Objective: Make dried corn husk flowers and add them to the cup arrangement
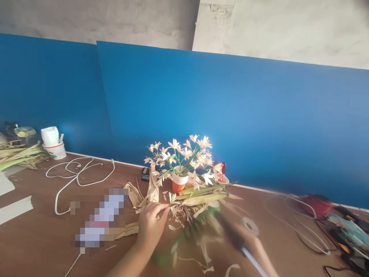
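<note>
My left hand (152,223) pinches a small pale flower (172,198) of husk-like petals between thumb and fingertips, just in front of the paper cup. To the right, my right hand (248,236) is smeared by motion; it seems to be closed round a dark tool (230,231) with a pale rod sticking out behind. The tool's exact kind is lost in the blur. Behind both hands, an orange-and-white paper cup (179,184) holds a bunch of pale flowers (186,154) on green stems. Dry husk strips (201,199) and scraps lie around and between the hands.
A roll of tape (250,226) lies beside my right hand. White cables (76,175) and a pixelated object (100,221) are on the left. A white tub (56,150) stands farther back. Cords and tools (351,234) crowd the right edge. A blue panel (230,123) borders the table.
</note>
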